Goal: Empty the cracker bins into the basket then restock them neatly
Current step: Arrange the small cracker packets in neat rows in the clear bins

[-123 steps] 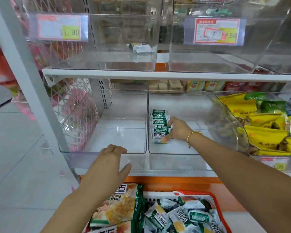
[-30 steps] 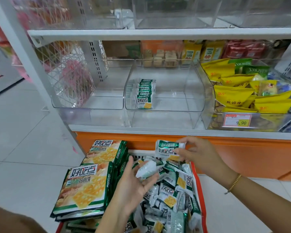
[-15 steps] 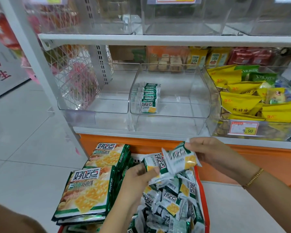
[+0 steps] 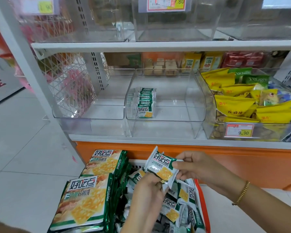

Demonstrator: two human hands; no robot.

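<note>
Left hand [image 4: 147, 190], right hand [image 4: 197, 165] pinch cracker packet [image 4: 161, 166] over basket [image 4: 204, 205].

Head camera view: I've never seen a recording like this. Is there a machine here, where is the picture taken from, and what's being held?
There is no machine here. These are a person's two bare hands, filmed by one wide-angle camera worn on the head, which looks forward and down at a shop shelf. The right hand and the left hand together hold small cracker packets above a red-rimmed basket. The basket is full of more such packets, and large cracker bags are stacked at its left side. On the shelf, the middle clear bin holds one neat row of packets. The neighbouring bin on the right holds yellow snack bags.
</note>
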